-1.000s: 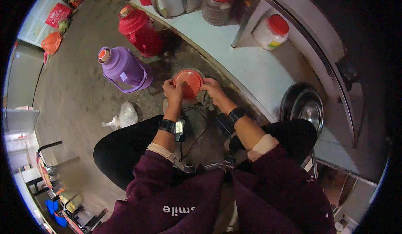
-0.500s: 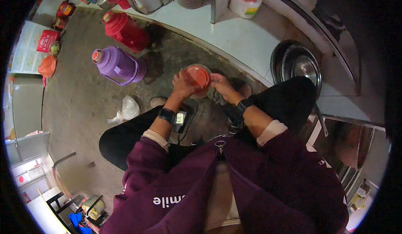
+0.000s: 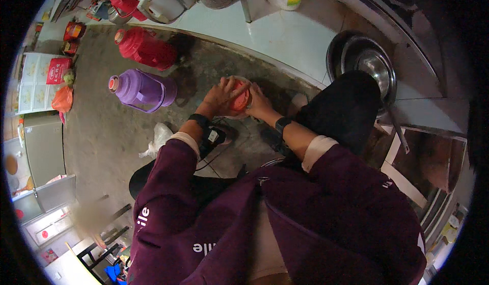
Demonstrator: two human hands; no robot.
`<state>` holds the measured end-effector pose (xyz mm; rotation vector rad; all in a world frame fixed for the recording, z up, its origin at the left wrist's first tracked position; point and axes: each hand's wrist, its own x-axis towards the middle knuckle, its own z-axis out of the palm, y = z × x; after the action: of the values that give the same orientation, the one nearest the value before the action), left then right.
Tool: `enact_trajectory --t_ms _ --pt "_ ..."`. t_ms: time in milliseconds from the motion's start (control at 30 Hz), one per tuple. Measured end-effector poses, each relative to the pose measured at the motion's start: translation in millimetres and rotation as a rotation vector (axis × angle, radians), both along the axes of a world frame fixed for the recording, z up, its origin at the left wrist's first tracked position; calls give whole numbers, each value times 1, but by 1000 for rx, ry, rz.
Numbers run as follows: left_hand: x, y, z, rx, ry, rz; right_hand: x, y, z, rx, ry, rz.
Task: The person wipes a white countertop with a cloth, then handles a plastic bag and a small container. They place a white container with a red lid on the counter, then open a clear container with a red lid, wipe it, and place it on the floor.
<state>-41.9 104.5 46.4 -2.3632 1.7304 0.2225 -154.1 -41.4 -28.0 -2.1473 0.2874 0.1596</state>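
Between my knees, just above the concrete floor, is a round jar [image 3: 246, 79] with pale, see-through sides and a red lid [image 3: 240, 103]. My left hand [image 3: 218, 98] wraps over the lid's left side, its fingers reaching across the top. From the other side, my right hand [image 3: 260, 103] grips the lid and rim. Both hands are closed around the jar's top, and they cover much of it. What the jar contains cannot be made out.
A purple thermos flask [image 3: 145, 89] and a red one [image 3: 147, 48] stand to the left. At right, steel basins [image 3: 383, 60] rest by my knee on a white tiled ledge [image 3: 300, 40]. A white plastic bag [image 3: 159, 139] lies near my left leg.
My left hand has spread further over the lid, and my right hand has come in closer against it, hiding more of the red top. The whole view has shifted slightly.
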Motion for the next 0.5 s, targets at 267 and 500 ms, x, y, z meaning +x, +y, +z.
enact_trajectory --t_ms 267,500 --pt "-10 -2 2 81 62 153 -5 6 -8 54 -161 -57" --pt "-15 0 2 89 137 271 -9 7 -1 142 -189 -125"
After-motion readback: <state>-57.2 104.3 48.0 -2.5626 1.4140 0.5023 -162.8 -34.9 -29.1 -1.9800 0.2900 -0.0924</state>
